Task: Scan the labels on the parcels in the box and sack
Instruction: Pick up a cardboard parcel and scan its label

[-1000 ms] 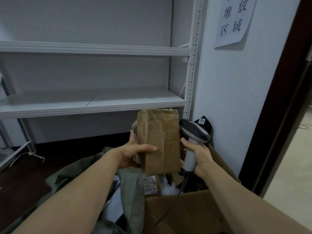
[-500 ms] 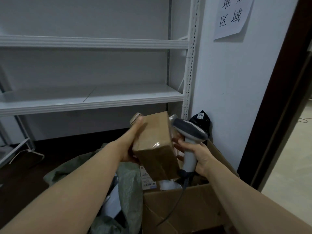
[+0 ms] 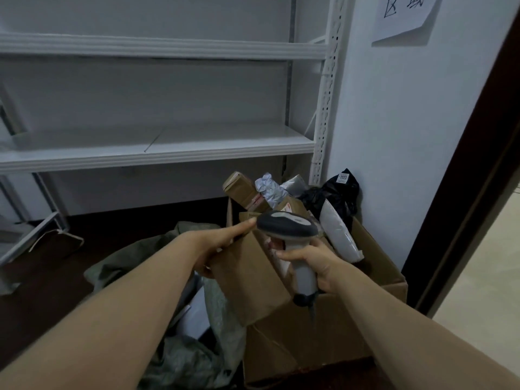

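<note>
While the left hand [image 3: 216, 249] grips the brown parcel [image 3: 247, 282] at its upper left edge, with fingers curled behind it and the index finger stretched along the top edge, the right hand [image 3: 315, 263] is wrapped round the pale handle of the scanner [image 3: 287, 228]. The scanner's dark grey head sits just above the parcel's upper right corner and faces left, close to the left index fingertip. A dark cable [image 3: 312, 313] leaves the base of the handle and drops in front of the box wall.

The brown parcel is held tilted, off any surface, over the near left corner of the cardboard box [image 3: 365, 313]. Its broad plain face is towards the camera. A pale patch shows on its right side beneath the scanner head, but the print cannot be read.

Further items stand in the far part of the box:
- a small brown carton [image 3: 242, 190]
- a grey wrapped packet [image 3: 270, 187]
- a black bag [image 3: 337, 195]
- a white padded mailer [image 3: 337, 235]

The green sack [image 3: 191, 358] lies on the dark floor [image 3: 33, 305], touching the box's left side, with white packages showing in its mouth. A white shelf unit [image 3: 168, 149] stands behind. A paper notice [image 3: 405, 18] hangs on the wall [image 3: 394, 122].
</note>
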Tool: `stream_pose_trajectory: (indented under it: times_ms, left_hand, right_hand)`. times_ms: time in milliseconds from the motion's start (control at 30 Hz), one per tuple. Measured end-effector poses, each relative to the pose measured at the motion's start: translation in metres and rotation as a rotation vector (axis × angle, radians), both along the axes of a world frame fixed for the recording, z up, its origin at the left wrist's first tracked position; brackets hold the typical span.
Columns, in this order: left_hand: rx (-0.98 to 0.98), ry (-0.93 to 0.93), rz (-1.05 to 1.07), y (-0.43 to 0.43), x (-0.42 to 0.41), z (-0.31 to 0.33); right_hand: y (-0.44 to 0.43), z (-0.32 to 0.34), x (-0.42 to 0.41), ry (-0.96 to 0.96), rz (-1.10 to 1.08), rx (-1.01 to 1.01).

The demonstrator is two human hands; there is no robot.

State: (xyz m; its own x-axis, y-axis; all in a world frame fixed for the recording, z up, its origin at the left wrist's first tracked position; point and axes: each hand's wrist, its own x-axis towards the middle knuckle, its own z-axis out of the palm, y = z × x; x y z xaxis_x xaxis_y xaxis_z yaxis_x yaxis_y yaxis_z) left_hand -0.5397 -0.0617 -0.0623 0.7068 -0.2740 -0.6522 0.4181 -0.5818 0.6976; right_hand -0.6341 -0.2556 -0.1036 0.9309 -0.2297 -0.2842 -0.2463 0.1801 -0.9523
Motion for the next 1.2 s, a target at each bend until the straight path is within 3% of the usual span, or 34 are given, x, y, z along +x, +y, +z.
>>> stream_pose_trajectory:
  times_ms: [233, 333, 433, 600, 1200]
  left_hand:
    - [0.134, 0.114, -0.103, 0.011, -0.002, -0.002]
    - [0.039, 0.071, -0.102, 0.020, -0.004, -0.001]
    - [-0.189, 0.002, -0.009, 0.029, 0.003, -0.005]
    - [-0.412, -0.125, 0.188, 0.024, 0.001, -0.013]
    - [-0.404, -0.175, 0.200, 0.020, -0.002, -0.022]
  right_hand:
    - [0.013, -0.001, -0.001, -0.013, 0.076, 0.080]
    - [0.014, 0.006, -0.001, -0.073, 0.024, 0.090]
    - [0.008, 0.020, -0.002, -0.103, -0.044, 0.072]
    - [0.009, 0.042, -0.012, -0.095, 0.041, -0.061]
    - [0.023, 0.060, -0.010, -0.068, 0.113, -0.157]
